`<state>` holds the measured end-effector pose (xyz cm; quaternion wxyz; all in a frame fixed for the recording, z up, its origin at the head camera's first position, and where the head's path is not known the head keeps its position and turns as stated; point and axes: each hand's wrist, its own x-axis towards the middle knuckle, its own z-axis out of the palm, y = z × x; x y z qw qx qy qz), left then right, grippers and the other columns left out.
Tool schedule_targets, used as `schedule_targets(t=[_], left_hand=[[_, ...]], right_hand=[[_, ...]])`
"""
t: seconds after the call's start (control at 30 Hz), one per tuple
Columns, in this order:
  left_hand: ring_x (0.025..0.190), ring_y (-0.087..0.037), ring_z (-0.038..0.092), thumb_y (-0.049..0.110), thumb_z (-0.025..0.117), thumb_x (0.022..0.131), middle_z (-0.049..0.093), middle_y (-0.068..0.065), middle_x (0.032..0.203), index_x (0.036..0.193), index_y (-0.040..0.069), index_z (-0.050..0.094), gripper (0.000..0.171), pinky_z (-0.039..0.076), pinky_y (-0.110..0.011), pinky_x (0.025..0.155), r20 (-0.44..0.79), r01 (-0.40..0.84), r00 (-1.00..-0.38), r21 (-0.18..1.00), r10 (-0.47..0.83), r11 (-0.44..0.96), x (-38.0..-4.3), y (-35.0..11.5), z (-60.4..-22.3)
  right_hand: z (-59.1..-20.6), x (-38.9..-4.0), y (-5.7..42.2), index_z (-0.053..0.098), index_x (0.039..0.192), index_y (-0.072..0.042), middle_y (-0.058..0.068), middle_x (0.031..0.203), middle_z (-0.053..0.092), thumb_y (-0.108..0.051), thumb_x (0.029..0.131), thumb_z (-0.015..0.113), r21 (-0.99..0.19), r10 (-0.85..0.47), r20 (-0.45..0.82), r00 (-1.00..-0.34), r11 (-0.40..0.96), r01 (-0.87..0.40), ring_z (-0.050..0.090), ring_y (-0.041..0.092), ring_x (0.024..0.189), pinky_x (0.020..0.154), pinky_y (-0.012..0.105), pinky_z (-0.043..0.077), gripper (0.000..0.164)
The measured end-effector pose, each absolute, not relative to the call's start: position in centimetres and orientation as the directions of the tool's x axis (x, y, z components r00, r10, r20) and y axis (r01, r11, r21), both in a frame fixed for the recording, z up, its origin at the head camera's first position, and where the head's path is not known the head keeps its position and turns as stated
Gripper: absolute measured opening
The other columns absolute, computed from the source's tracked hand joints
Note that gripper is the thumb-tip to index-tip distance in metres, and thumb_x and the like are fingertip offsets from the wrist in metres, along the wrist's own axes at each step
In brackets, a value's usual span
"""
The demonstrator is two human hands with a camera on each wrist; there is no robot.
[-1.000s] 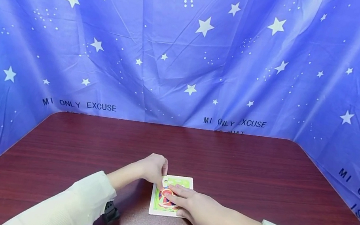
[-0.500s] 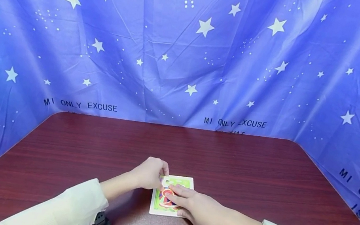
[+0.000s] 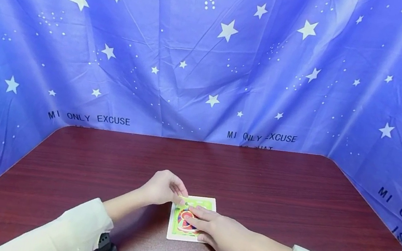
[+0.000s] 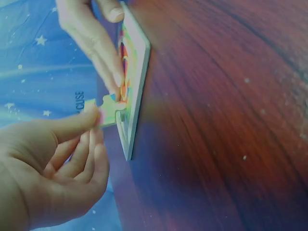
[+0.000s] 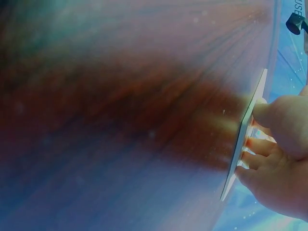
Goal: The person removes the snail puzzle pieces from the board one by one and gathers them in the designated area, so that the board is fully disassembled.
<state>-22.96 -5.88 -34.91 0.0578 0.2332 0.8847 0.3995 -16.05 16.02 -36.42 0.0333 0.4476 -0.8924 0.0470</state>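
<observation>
A square jigsaw puzzle board (image 3: 169, 233) with a pale border and a green, red and blue picture lies flat on the table. Near its far left corner my left hand (image 3: 162, 187) pinches a green puzzle piece (image 4: 109, 110) between thumb and fingers. In the left wrist view that piece stands tilted up from the board, its lower edge at or close to the surface; contact is hard to tell. My right hand (image 3: 227, 236) rests on the board's right side with fingers stretched over the picture, covering part of it.
The dark red-brown wooden table (image 3: 274, 192) spreads around the board. A blue curtain (image 3: 182, 50) with white stars and printed lettering hangs behind the table and along its sides.
My left wrist has swung left and the hand has turned, with its fingers now at the board's far left corner and the piece in them. The right hand and the board stay put.
</observation>
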Motion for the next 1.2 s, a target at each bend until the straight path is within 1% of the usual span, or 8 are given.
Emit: schedule_targets(t=[0.17, 0.37, 0.47, 0.63, 0.8, 0.93, 1.07, 1.2], left_hand=[[0.066, -0.002, 0.060, 0.007, 0.080, 0.073, 0.075, -0.011, 0.077, 0.084, 0.001, 0.075, 0.013, 0.048, -0.019, 0.064, -0.010, 0.256, -0.891, 0.814, 0.453, 0.522, -23.0, -6.3, -35.1], [0.072, -0.002, 0.063, 0.013, 0.080, 0.076, 0.076, -0.008, 0.080, 0.086, 0.005, 0.077, 0.013, 0.046, -0.021, 0.071, -0.063, 0.195, -0.906, 0.816, 0.419, 0.543, -22.8, -6.4, -35.4], [0.069, -0.005, 0.065, 0.014, 0.081, 0.074, 0.076, -0.007, 0.078, 0.084, 0.007, 0.078, 0.012, 0.048, -0.022, 0.069, -0.065, 0.188, -0.915, 0.805, 0.398, 0.562, -22.8, -6.5, -35.5], [0.058, -0.010, 0.063, 0.012, 0.082, 0.071, 0.075, -0.008, 0.075, 0.083, 0.005, 0.077, 0.015, 0.051, -0.025, 0.059, -0.085, 0.151, -0.925, 0.813, 0.371, 0.562, -22.8, -6.7, -35.4], [0.054, -0.009, 0.060, 0.012, 0.084, 0.068, 0.075, -0.007, 0.073, 0.082, 0.007, 0.077, 0.016, 0.049, -0.024, 0.055, -0.125, 0.101, -0.930, 0.818, 0.346, 0.567, -22.8, -7.1, -35.5], [0.058, -0.008, 0.062, 0.011, 0.084, 0.068, 0.075, -0.008, 0.074, 0.083, 0.006, 0.077, 0.017, 0.052, -0.024, 0.057, -0.138, 0.085, -0.929, 0.824, 0.343, 0.561, -22.8, -7.5, -35.5], [0.062, -0.008, 0.064, 0.009, 0.081, 0.072, 0.076, -0.010, 0.078, 0.088, 0.002, 0.077, 0.018, 0.058, -0.028, 0.063, -0.145, 0.080, -0.921, 0.837, 0.361, 0.541, -23.0, -8.0, -35.2], [0.064, -0.008, 0.064, 0.006, 0.078, 0.075, 0.075, -0.009, 0.079, 0.091, -0.001, 0.075, 0.018, 0.059, -0.029, 0.066, -0.179, 0.035, -0.916, 0.857, 0.360, 0.514, -23.5, -8.5, -35.4]], right_hand=[[-36.3, -16.0, 16.0, 0.049, 0.141, -0.017, 0.006, 0.145, 0.051, -0.024, 0.096, 0.056, -0.056, -0.791, 0.091, -0.604, 0.602, -0.797, 0.049, 0.020, 0.134, 0.097, 0.032, 0.051, 0.045], [-36.4, -16.0, 16.1, 0.050, 0.140, -0.016, 0.007, 0.144, 0.052, -0.025, 0.097, 0.055, -0.044, -0.802, 0.101, -0.589, 0.588, -0.808, 0.049, 0.020, 0.134, 0.099, 0.031, 0.050, 0.045], [-36.5, -16.0, 16.1, 0.050, 0.140, -0.016, 0.007, 0.144, 0.052, -0.026, 0.097, 0.055, -0.041, -0.806, 0.105, -0.582, 0.581, -0.813, 0.049, 0.019, 0.134, 0.099, 0.031, 0.050, 0.045], [-36.7, -16.1, 16.1, 0.050, 0.140, -0.017, 0.005, 0.145, 0.051, -0.027, 0.097, 0.055, -0.041, -0.803, 0.105, -0.586, 0.586, -0.810, 0.049, 0.019, 0.134, 0.098, 0.030, 0.051, 0.045], [-36.7, -16.2, 16.2, 0.050, 0.141, -0.018, 0.005, 0.146, 0.050, -0.026, 0.097, 0.055, -0.048, -0.797, 0.099, -0.595, 0.594, -0.803, 0.049, 0.019, 0.134, 0.097, 0.031, 0.051, 0.045], [-36.6, -16.2, 16.1, 0.050, 0.141, -0.018, 0.006, 0.146, 0.050, -0.026, 0.096, 0.056, -0.058, -0.794, 0.097, -0.599, 0.597, -0.800, 0.050, 0.020, 0.133, 0.095, 0.031, 0.052, 0.045], [-36.6, -16.1, 16.1, 0.050, 0.141, -0.018, 0.007, 0.145, 0.051, -0.026, 0.097, 0.056, -0.058, -0.794, 0.095, -0.600, 0.597, -0.800, 0.049, 0.020, 0.134, 0.096, 0.031, 0.052, 0.045], [-36.6, -16.1, 16.1, 0.051, 0.140, -0.018, 0.007, 0.145, 0.051, -0.026, 0.097, 0.055, -0.057, -0.796, 0.100, -0.597, 0.594, -0.802, 0.049, 0.020, 0.134, 0.097, 0.031, 0.051, 0.044]])
